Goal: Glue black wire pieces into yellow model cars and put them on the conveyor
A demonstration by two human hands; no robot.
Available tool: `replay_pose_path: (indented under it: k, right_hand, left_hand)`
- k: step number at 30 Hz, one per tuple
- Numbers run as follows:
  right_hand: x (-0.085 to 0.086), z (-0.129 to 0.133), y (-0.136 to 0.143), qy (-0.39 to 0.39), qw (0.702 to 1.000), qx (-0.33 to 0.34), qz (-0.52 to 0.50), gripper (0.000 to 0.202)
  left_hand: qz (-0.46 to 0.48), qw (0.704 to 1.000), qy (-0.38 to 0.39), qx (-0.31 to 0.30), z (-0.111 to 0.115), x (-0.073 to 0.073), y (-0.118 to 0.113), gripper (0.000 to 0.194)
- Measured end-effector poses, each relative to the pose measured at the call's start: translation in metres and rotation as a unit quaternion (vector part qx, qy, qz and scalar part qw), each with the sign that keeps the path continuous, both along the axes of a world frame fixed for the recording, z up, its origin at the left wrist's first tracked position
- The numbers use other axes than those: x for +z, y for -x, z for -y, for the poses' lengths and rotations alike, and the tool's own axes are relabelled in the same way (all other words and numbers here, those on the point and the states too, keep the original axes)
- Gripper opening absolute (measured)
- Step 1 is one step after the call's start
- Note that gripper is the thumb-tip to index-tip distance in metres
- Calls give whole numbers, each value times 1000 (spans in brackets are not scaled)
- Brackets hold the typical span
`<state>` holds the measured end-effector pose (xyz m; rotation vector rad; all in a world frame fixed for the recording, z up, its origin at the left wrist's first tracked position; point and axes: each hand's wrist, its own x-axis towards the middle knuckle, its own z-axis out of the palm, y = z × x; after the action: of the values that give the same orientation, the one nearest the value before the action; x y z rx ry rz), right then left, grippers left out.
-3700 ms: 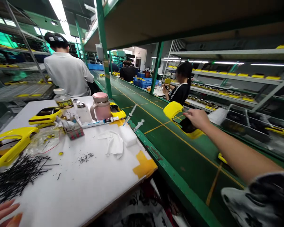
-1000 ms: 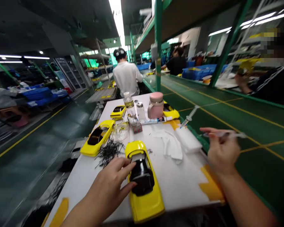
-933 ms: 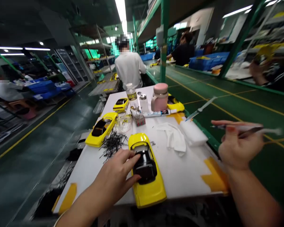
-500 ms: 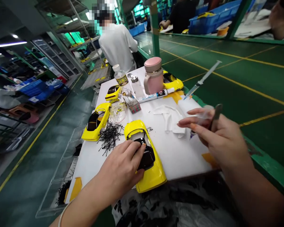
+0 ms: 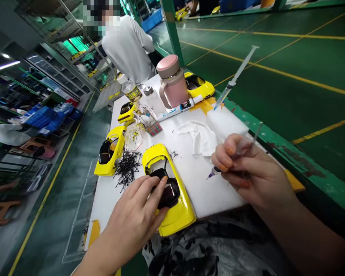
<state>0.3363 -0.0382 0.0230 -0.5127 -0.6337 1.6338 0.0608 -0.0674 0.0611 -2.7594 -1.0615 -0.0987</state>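
The right hand (image 5: 248, 166) grips a syringe (image 5: 215, 170) that, if squeezed carelessly, may smear the yellow car body (image 5: 179, 215) the left hand (image 5: 133, 209) holds

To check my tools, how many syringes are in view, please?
2: one syringe stands tilted at the white foam block; the other syringe is in the right hand, partly covered.

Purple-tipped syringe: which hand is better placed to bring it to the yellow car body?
Right, probably: the right hand holds the syringe, tip toward the car body; the left hand rests on it, seemingly steadying.
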Motion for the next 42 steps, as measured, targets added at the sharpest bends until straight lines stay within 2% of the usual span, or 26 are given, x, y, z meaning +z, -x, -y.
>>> replay_pose_path:
  k: [2,5,7,9,12,15,18,21,23,25,28,36,42]
  right_hand:
    - [2,1,-2,-12,1000,-1,-19,9]
    - [3,5,-3,-32,999,14,-21,42]
    - [3,8,0,-31,999,25,-10,51]
    - [2,13,3,-16,999,28,5,44]
    - [2,20,11,1,1000,31,3,29]
    - [4,28,24,-3,998,60,-29,22]
    - [7,37,42,-14,995,86,-41,20]
    - [7,46,62,-32,996,85,-19,18]
    - [6,52,74,-44,997,68,1,16]
    - [3,56,85,-55,997,51,19,16]
    - [0,59,97,-67,997,34,29,15]
    - [-1,64,112,-56,997,9,54,17]
    - [-2,66,116,-46,997,6,59,15]
  left_hand:
    - [-10,1000,3,4,-1,0,-2,59]
    - [-11,1000,4,-15,-1,0,-8,55]
    - [8,1000,0,-30,0,1,-10,54]
    - [54,998,8,-27,0,2,-7,58]
    - [179,981,77,-1,-5,2,6,62]
    - [362,921,129,61,-18,-8,23,49]
    - [541,815,124,167,-38,-30,34,25]
    - [667,706,106,211,-58,-57,39,17]
    - [693,680,88,223,-67,-72,42,15]
    - [703,669,75,230,-70,-81,45,12]
    - [711,661,64,233,-68,-86,48,10]
    - [694,685,68,211,-60,-80,42,8]
    - [696,687,64,199,-58,-78,41,9]
